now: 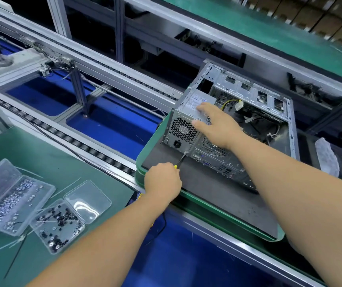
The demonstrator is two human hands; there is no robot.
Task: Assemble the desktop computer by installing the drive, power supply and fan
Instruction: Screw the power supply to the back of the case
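An open grey computer case (269, 94) lies on its side on a dark, green-rimmed pallet (217, 195). The grey power supply (193, 104) sits in the case's near-left corner, its honeycomb fan grille facing me. My right hand (215, 125) rests flat on top of the power supply, fingers straight. My left hand (163, 179) grips a screwdriver (181, 160) with a yellow collar; its tip touches the case's rear panel below the power socket. Yellow and black cables (231, 104) lie inside the case.
On the green bench at lower left stand clear trays: one with silver screws (11, 199), one with black screws (58, 224), and an empty lid (88, 200). A roller conveyor rail (79, 141) runs diagonally between bench and pallet. A grey cloth (327, 158) lies right of the case.
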